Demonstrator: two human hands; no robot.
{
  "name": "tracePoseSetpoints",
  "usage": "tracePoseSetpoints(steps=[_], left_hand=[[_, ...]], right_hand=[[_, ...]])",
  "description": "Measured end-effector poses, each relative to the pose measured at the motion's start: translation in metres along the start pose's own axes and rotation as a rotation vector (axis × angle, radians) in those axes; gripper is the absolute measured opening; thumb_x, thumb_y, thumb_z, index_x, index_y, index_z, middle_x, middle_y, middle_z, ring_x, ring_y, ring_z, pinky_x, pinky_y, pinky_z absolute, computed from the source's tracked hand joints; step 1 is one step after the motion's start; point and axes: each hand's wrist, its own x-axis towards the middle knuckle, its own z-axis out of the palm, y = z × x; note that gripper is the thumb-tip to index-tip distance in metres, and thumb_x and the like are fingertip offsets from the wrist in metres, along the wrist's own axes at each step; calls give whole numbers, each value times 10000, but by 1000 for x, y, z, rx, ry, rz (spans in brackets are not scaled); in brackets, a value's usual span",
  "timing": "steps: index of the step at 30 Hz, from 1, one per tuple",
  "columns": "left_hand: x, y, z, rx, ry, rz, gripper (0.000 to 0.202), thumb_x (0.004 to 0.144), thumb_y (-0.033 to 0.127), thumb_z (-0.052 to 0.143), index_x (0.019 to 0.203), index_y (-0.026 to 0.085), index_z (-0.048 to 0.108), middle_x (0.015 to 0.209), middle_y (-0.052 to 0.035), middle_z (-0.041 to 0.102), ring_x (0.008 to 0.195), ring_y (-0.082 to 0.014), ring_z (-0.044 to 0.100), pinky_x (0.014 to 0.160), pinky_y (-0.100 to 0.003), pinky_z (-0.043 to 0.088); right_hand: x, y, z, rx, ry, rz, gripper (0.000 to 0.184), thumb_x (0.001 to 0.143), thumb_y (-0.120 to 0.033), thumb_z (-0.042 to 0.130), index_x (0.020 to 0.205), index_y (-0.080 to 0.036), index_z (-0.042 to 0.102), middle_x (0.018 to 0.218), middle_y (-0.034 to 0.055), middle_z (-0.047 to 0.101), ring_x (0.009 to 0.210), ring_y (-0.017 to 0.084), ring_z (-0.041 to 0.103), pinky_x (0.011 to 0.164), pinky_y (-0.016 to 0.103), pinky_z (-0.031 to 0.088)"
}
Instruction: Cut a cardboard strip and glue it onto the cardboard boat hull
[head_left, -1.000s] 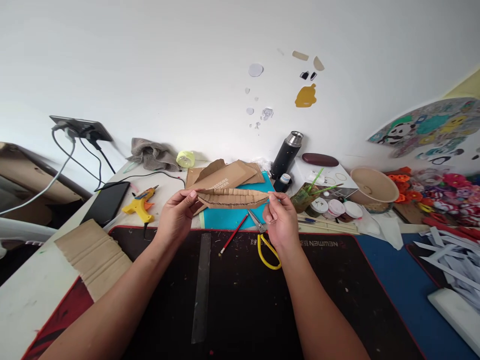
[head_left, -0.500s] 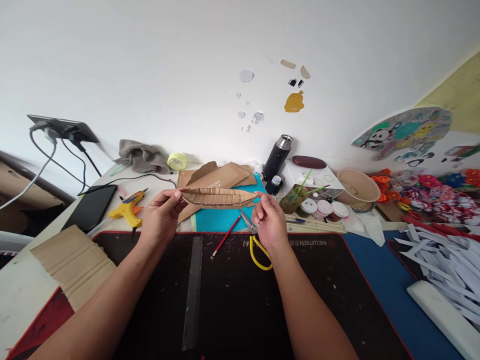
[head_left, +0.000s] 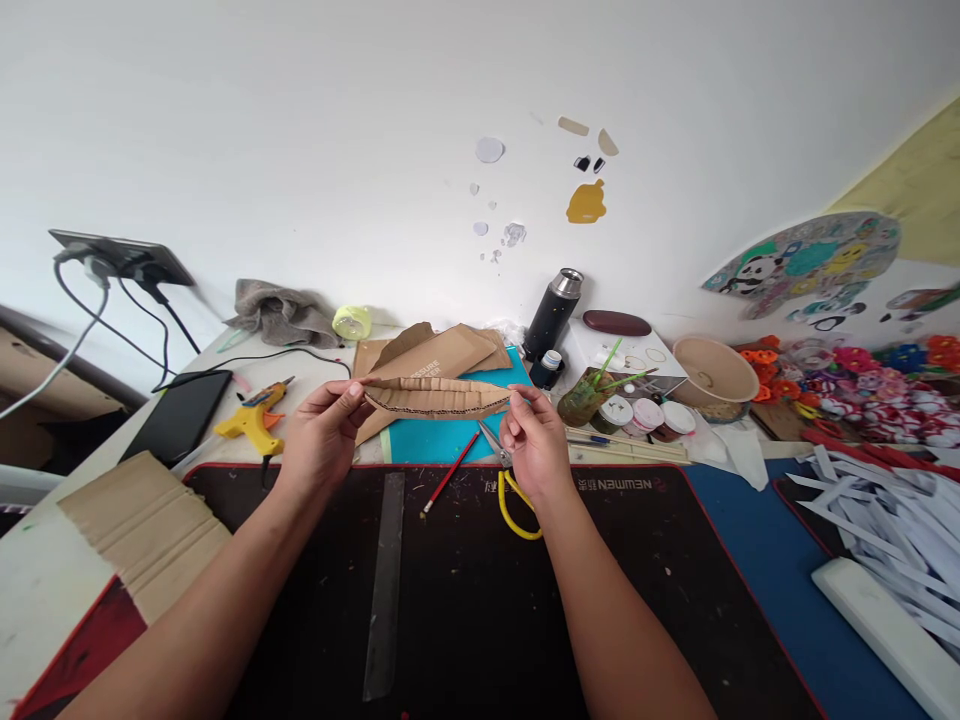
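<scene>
A curved piece of corrugated cardboard (head_left: 439, 396), pointed at both ends like a leaf or boat, is held up above the far edge of the black mat (head_left: 465, 600). My left hand (head_left: 326, 430) pinches its left tip between thumb and fingers. At the right tip, my right hand (head_left: 534, 435) closes on it in the same way. Below the right hand lie scissors with yellow handles (head_left: 517, 515), partly hidden by that hand. A red pencil (head_left: 450, 475) rests on the mat between the hands, and a clear ruler (head_left: 384, 590) lies nearer.
To the left are a yellow glue gun (head_left: 255, 425) and a cardboard sheet (head_left: 146, 530). Behind stand a black thermos (head_left: 553, 315) and paint jars (head_left: 646, 418), with more cardboard (head_left: 457, 358) on a blue sheet (head_left: 427, 442). Paper strips (head_left: 892, 540) pile up at right.
The cardboard's right end and my right hand have shifted very slightly left. Both hands keep their pinch; the view has moved a little.
</scene>
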Motion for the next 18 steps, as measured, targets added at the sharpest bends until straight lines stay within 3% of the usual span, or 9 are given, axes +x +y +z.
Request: tracePoseSetpoints(steps=[4,7,10,13,18], left_hand=[[-2,1,1,-5,-23,-36,370,571,342,1095,764,192,817,891,-24,847,837,-137,769,831,-228,647],[-1,6,1,0,-79,-111,297,670,329,1032,803,207,796,954,-20,855,886,-166,782,858,-281,663],[4,14,-5,54,-146,-217,237,769,398,930,827,217,788,1100,-76,873,976,-246,803,796,-332,672],[11,22,-17,133,-230,-345,334,763,539,899,810,221,809,1136,-141,873,1039,-351,815,733,-386,681],[9,26,-30,333,-451,-423,462,810,608,909,1066,224,893,1163,-188,866,1113,-356,823,819,-362,695]], right_hand=[[0,1,1,1,14,-11,505,690,-530,1038,954,-231,727,564,-104,509,447,82,441,422,210,325],[1,0,0,1,2,-11,509,685,-534,1039,937,-233,714,565,-108,505,447,78,440,428,206,327],[1,-2,-1,-2,-32,1,478,709,-517,1027,930,-240,706,565,-112,492,451,80,438,439,209,330],[0,-2,-3,2,-64,27,429,729,-478,1016,925,-240,716,563,-110,484,453,84,436,444,215,313],[-2,3,-2,-27,-159,80,363,755,-453,987,914,-231,748,544,-105,481,441,89,415,440,228,290]])
